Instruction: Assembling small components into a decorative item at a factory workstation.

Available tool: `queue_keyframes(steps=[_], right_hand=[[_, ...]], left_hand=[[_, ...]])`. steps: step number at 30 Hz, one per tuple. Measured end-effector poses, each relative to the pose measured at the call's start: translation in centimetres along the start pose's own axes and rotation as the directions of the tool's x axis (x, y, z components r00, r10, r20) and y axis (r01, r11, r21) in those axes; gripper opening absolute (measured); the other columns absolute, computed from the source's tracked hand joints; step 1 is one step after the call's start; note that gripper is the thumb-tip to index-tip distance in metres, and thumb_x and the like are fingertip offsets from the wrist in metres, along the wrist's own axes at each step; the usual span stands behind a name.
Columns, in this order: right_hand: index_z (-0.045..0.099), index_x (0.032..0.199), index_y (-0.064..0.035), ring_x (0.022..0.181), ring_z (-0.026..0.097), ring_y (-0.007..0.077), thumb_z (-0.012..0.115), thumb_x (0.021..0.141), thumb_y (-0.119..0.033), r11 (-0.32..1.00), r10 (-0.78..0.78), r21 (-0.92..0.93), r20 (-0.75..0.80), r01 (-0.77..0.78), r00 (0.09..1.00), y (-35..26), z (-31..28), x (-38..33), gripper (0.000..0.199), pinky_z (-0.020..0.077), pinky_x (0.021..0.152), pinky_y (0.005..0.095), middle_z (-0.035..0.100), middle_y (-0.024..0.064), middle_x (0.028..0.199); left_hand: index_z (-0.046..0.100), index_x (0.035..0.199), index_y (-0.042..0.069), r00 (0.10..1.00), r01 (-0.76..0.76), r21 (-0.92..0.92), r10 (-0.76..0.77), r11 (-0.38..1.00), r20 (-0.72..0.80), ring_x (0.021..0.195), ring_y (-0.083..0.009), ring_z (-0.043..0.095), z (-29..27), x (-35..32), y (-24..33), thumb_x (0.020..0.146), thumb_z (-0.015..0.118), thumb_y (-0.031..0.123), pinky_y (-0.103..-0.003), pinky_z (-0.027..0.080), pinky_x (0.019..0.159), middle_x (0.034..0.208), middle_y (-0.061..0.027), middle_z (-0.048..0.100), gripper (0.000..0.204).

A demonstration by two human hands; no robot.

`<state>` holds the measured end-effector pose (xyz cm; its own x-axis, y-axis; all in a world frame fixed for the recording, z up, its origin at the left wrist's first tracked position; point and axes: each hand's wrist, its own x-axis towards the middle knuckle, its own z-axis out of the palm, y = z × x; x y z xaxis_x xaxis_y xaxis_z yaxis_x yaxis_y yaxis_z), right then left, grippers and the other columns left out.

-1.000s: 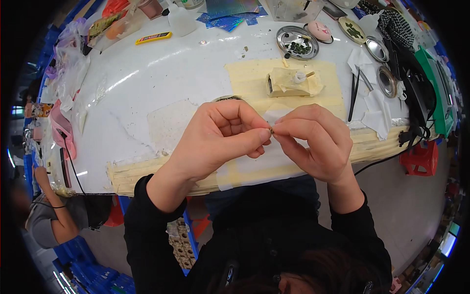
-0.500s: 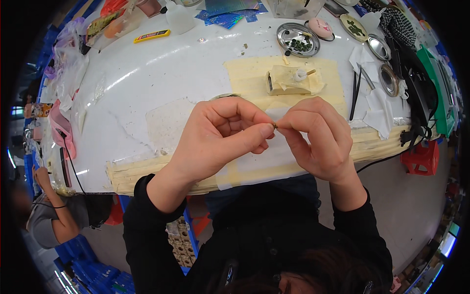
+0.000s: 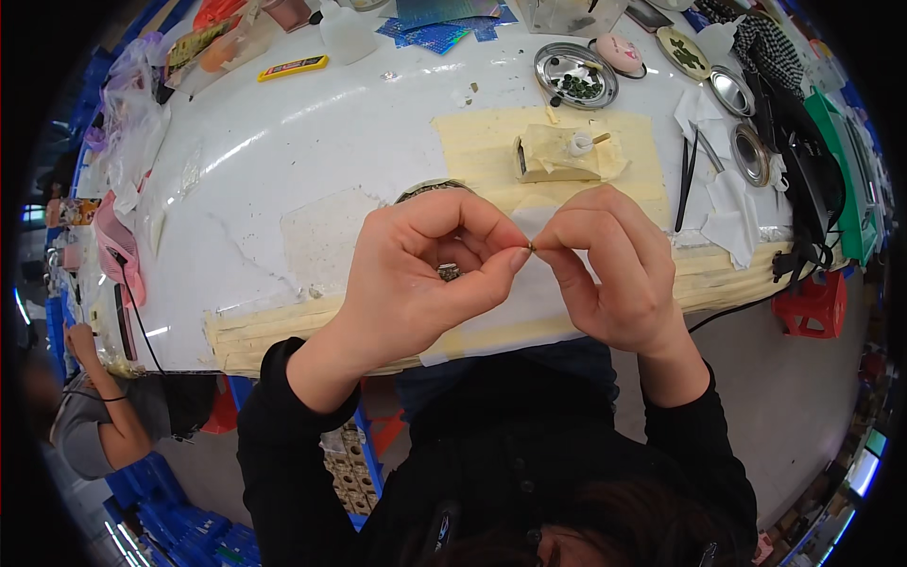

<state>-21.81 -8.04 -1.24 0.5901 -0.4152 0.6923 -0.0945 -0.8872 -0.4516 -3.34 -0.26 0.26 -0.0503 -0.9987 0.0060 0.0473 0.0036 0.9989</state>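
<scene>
A tiny brass part (image 3: 531, 248) is pinched between the fingertips of both hands, above the near edge of the white table (image 3: 283, 142). The left hand (image 3: 425, 274) has thumb and forefinger closed on the part; a small metal piece (image 3: 449, 272) is cupped under its curled fingers. The right hand (image 3: 609, 265) grips the same part from the opposite side. Behind the hands, a taped cream sheet (image 3: 491, 142) carries a small block (image 3: 553, 156). A steel dish (image 3: 574, 76) lies farther back.
</scene>
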Motion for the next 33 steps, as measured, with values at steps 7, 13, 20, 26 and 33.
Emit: queue_keyframes(steps=[7, 13, 20, 26, 33], right_hand=[[0.059, 0.09, -0.0017, 0.07, 0.059, 0.0254, 0.072, 0.07, 0.004, 0.999, 0.017, 0.037, -0.003, -0.017, 1.0, 0.0, -0.2, -0.1, 0.024, 0.0485, 0.057, 0.0341, 0.057, 0.0082, 0.079], [0.059, 0.09, -0.0014, 0.072, 0.058, 0.0255, 0.073, 0.071, 0.004, 0.994, -0.008, 0.112, -0.037, 0.012, 0.999, 0.2, 0.0, -0.3, 0.025, 0.0483, 0.058, 0.0337, 0.057, 0.0084, 0.081], [0.057, 0.091, -0.0027, 0.073, 0.057, 0.0265, 0.073, 0.071, 0.004, 0.997, -0.038, 0.071, -0.009, 0.039, 0.999, 0.4, 0.3, -0.6, 0.026, 0.0477, 0.06, 0.0345, 0.055, 0.0097, 0.086], [0.054, 0.092, -0.003, 0.075, 0.056, 0.0279, 0.072, 0.071, 0.005, 0.996, -0.027, 0.087, 0.036, 0.024, 0.999, 0.3, 0.3, -0.6, 0.029, 0.0475, 0.062, 0.0359, 0.054, 0.0103, 0.086], [0.054, 0.092, -0.0012, 0.075, 0.056, 0.0269, 0.07, 0.073, 0.008, 0.991, 0.013, 0.129, 0.022, -0.016, 1.0, 0.1, 0.3, -0.5, 0.027, 0.0473, 0.061, 0.0349, 0.055, 0.0096, 0.085]], left_hand=[[0.063, 0.093, -0.002, 1.0, 0.025, -0.052, -0.025, 0.998, 0.003, 0.072, -0.0084, 0.062, 0.2, 0.1, -0.1, 0.085, 0.067, -0.003, -0.02, 0.051, 0.063, 0.083, -0.0051, 0.065, 0.008], [0.063, 0.095, 0.002, 0.923, 0.38, -0.334, -0.329, 0.862, 0.2, 0.068, -0.0085, 0.064, -0.8, 0.9, 0.2, 0.089, 0.068, 0.008, -0.019, 0.052, 0.059, 0.081, -0.0048, 0.067, 0.01], [0.063, 0.094, 0.002, 0.897, 0.437, -0.369, -0.367, 0.82, 0.247, 0.068, -0.0087, 0.065, -0.9, 0.9, 0.2, 0.088, 0.067, 0.009, -0.019, 0.052, 0.059, 0.081, -0.0053, 0.067, 0.01], [0.063, 0.093, 0.002, 0.908, 0.413, -0.333, -0.356, 0.848, 0.221, 0.069, -0.0089, 0.064, -0.8, 0.8, 0.2, 0.089, 0.067, 0.01, -0.02, 0.052, 0.06, 0.081, -0.0052, 0.067, 0.01], [0.062, 0.093, 0.001, 0.967, 0.246, -0.27, -0.218, 0.931, 0.129, 0.07, -0.0089, 0.064, -0.3, 0.3, 0.1, 0.09, 0.066, 0.009, -0.021, 0.052, 0.061, 0.081, -0.0048, 0.066, 0.009]])
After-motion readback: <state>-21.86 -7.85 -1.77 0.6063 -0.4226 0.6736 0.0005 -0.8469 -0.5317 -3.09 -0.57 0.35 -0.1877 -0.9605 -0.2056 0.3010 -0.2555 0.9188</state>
